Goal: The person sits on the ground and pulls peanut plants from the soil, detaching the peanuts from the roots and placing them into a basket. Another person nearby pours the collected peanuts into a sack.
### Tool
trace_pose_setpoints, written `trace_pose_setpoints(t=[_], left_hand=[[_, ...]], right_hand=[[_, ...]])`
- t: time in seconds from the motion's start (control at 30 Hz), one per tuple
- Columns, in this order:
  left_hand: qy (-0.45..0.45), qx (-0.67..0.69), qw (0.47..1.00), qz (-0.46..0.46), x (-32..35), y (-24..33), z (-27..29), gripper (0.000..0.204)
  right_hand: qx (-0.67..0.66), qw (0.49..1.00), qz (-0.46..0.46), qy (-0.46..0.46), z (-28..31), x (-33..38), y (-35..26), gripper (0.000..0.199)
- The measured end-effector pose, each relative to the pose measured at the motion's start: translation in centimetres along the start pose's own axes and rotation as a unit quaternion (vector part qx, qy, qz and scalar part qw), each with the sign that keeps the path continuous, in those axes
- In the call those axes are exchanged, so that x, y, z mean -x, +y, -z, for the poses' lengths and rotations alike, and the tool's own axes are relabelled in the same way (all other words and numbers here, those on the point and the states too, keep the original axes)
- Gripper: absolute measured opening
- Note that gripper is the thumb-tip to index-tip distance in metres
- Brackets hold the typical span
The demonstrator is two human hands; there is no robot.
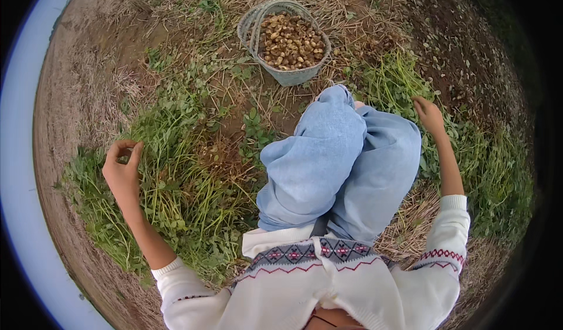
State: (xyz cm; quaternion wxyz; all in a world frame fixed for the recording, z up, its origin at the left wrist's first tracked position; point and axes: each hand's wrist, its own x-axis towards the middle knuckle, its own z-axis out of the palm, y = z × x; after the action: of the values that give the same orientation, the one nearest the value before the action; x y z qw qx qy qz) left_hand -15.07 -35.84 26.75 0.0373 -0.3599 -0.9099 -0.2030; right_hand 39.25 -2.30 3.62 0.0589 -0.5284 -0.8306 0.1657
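At the left, my left hand hovers over a heap of pulled green plants, thumb and forefinger curled into a loop with nothing visible between them. Brown roots show at the inner side of this heap. Over on the right, my right hand reaches to another pile of leafy green stems, its fingers drawn together at the stems' edge. Whether the fingertips grip anything is too small to tell. Ahead of my knees stands a grey-green basket with a looped handle, holding many peanuts in their shells.
My bent legs in loose light-blue trousers lie between the two plant piles. Dry straw and loose leaves are scattered over brown soil. Darker bare earth lies at the far right, with more green plants near the right rim.
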Motion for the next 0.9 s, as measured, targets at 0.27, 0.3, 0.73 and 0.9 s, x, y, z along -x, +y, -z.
trace_pose_setpoints(t=[0.27, 0.3, 0.73, 0.9], left_hand=[[-0.286, 0.265, 0.883, -0.262, -6.9, 24.5, -22.9, 0.015], [-0.295, 0.273, 0.860, -0.314, -6.7, 27.0, -25.6, 0.016], [-0.594, 0.411, 0.692, 0.006, -1.9, 31.7, -53.3, 0.023], [-0.630, 0.407, 0.654, 0.097, -1.5, 29.2, -54.3, 0.021]], right_hand=[[-0.078, 0.987, -0.138, -0.017, -3.9, -0.2, 3.9, 0.023], [-0.102, 0.985, -0.137, 0.010, -4.3, -1.3, 3.5, 0.025], [0.166, 0.932, -0.304, -0.104, -22.1, -22.7, 6.2, 0.056], [0.085, 0.948, -0.286, -0.108, -21.2, -21.6, 8.2, 0.029]])
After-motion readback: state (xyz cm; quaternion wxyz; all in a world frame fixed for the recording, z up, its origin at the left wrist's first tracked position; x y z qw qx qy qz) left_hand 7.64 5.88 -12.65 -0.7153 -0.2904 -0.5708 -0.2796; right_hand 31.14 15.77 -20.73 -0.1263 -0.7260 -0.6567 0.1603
